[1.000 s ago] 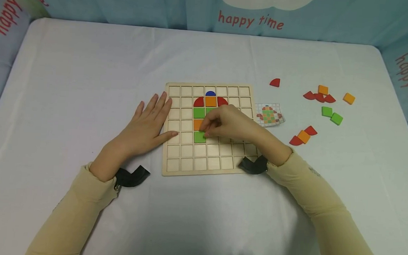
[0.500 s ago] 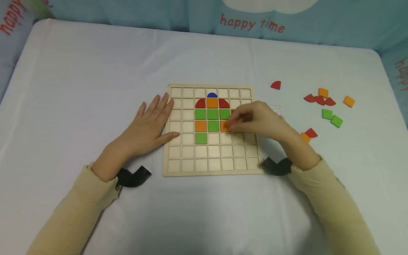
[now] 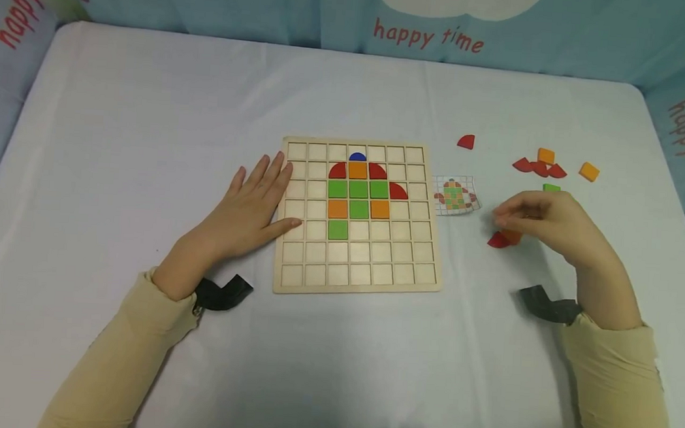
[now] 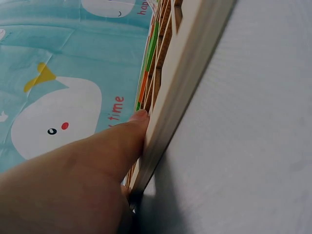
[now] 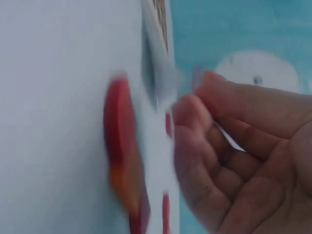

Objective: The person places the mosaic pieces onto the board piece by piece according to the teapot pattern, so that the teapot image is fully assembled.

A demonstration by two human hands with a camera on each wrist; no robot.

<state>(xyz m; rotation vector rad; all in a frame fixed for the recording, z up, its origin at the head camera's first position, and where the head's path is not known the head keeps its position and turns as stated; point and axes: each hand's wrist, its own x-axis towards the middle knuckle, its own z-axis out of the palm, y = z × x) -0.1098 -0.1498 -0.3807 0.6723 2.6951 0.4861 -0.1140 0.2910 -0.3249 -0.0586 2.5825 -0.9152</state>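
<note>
My left hand (image 3: 244,224) rests with spread fingers on the left edge of a wooden grid board (image 3: 358,290). In the left wrist view its thumb (image 4: 131,134) lies over the board's rim. The board holds several green squares, orange squares (image 3: 358,170), red quarter-circles (image 3: 399,191) and a blue half-circle (image 3: 358,157) in its cells. Right of the board, my right hand (image 3: 554,220) hovers with loosely bent fingers above a red quarter-circle (image 3: 498,240) and an orange square (image 3: 512,237). The right wrist view, blurred, shows nothing between thumb and fingers, apart from the red piece (image 5: 118,122).
A small picture card (image 3: 455,196) with a coloured grid pattern lies against the board's right side. Farther right are loose red quarter-circles (image 3: 539,168), orange squares (image 3: 589,171) and a green square (image 3: 551,187). A lone red quarter-circle (image 3: 466,142) lies behind the card.
My right hand set an orange square into the board, let go, and moved right to the loose pieces, uncovering the card and another red quarter-circle. The left hand stayed in place.
</note>
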